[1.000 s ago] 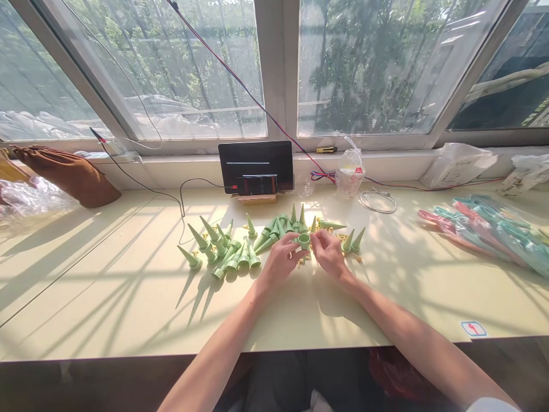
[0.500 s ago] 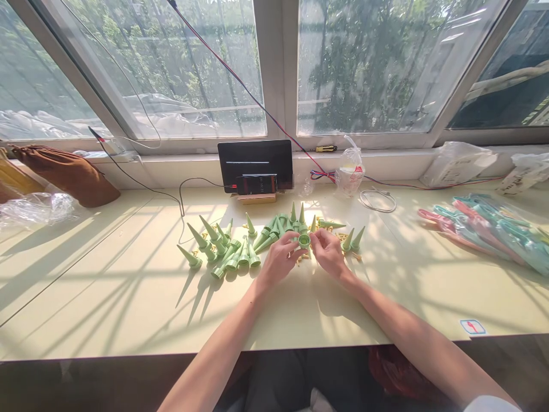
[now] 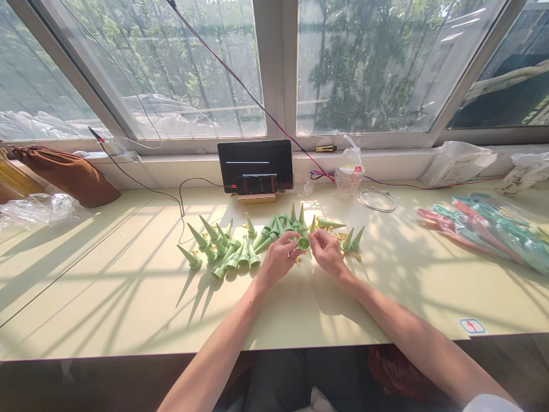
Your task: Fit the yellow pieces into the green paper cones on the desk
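My left hand (image 3: 279, 256) is closed round a green plastic cone spike (image 3: 303, 244), its round open end turned toward me. Close to the right side of that rim, my right hand (image 3: 329, 252) has its fingers drawn together; what they pinch, if anything, is hidden. Behind and to the left of my hands are several more green spikes (image 3: 243, 253), some upright and some lying down. Small yellow pieces (image 3: 341, 236) lie scattered among the spikes. Two spikes (image 3: 355, 240) stand just right of my right hand.
A tablet (image 3: 254, 160) leans by the window with a phone (image 3: 256, 184) in front, on a small stand. Pink and teal plastic-wrapped items (image 3: 489, 229) lie at the right. A coiled cable (image 3: 378, 200), a bagged cup (image 3: 350, 171) and a brown pouch (image 3: 71, 171) sit toward the back.
The spike in my left hand has tipped slightly and moved a little lower, so its open end faces me more. My right hand has barely shifted.
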`<action>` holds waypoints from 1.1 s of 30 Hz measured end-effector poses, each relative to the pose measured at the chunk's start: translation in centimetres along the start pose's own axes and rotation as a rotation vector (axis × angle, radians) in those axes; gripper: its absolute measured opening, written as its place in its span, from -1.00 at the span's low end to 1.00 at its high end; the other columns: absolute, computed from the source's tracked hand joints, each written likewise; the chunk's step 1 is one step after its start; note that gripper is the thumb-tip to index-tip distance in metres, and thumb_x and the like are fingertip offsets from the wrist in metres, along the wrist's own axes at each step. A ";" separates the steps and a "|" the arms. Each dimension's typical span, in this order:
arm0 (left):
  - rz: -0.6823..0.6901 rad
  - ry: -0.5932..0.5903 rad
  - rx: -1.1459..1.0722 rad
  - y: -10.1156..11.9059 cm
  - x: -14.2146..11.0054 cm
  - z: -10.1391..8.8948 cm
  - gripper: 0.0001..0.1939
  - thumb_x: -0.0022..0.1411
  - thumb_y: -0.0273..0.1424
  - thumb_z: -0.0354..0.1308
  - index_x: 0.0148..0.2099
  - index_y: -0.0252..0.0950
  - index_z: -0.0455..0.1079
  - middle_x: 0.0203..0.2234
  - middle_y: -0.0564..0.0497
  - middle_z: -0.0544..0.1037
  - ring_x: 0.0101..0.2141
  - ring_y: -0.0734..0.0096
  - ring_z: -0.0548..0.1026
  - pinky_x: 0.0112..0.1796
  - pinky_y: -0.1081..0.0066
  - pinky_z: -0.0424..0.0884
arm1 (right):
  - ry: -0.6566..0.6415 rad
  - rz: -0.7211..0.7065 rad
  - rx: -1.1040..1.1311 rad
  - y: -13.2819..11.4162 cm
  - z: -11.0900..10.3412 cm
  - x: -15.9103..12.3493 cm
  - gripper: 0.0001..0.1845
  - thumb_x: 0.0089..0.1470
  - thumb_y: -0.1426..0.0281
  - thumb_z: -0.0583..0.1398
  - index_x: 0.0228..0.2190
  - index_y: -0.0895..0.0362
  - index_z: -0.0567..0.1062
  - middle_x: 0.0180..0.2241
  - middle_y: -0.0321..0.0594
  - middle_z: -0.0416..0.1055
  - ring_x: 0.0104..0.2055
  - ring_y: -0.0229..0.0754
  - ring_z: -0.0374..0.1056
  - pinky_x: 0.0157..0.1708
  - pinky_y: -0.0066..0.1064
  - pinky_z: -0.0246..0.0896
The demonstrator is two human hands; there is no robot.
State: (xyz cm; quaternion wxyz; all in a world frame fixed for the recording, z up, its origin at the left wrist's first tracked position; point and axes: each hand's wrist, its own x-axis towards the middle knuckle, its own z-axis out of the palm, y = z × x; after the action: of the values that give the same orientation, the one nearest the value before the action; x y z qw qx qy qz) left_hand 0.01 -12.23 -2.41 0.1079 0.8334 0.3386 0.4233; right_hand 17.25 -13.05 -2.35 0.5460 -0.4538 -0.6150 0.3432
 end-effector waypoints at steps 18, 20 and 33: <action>0.094 0.022 0.151 -0.6 -0.4 0.0 -0.73 0.40 -0.42 -0.03 0.03 -0.22 0.43 -0.11 -0.09 0.49 -0.51 0.59 0.42 -0.47 0.48 0.36 | -0.021 0.020 0.006 0.2 0.0 0.0 -0.58 0.19 0.08 0.16 -0.54 0.09 0.29 -0.66 -0.39 0.16 -0.62 -0.30 0.10 -0.62 -0.43 -0.01; 0.109 0.033 0.157 -0.7 -0.5 0.0 -0.72 0.40 -0.43 -0.04 0.04 -0.21 0.43 -0.11 -0.09 0.49 -0.51 0.59 0.42 -0.48 0.48 0.36 | -0.023 0.024 0.003 0.3 0.0 0.0 -0.58 0.20 0.08 0.15 -0.54 0.09 0.29 -0.66 -0.39 0.15 -0.63 -0.30 0.10 -0.61 -0.43 -0.01; 0.007 0.055 0.092 -0.6 -0.3 0.4 -0.70 0.34 -0.51 0.00 0.02 -0.19 0.47 -0.09 -0.08 0.47 -0.47 0.59 0.44 -0.45 0.50 0.38 | -0.012 0.014 -0.026 0.0 0.2 0.1 -0.58 0.20 0.09 0.14 -0.55 0.09 0.26 -0.65 -0.40 0.11 -0.62 -0.32 0.05 -0.60 -0.44 -0.05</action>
State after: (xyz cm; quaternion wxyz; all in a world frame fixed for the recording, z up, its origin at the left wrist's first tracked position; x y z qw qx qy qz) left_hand -0.09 -11.95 -3.15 0.0587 0.8266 0.3577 0.4305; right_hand 17.11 -12.94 -2.39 0.5340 -0.4628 -0.6195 0.3417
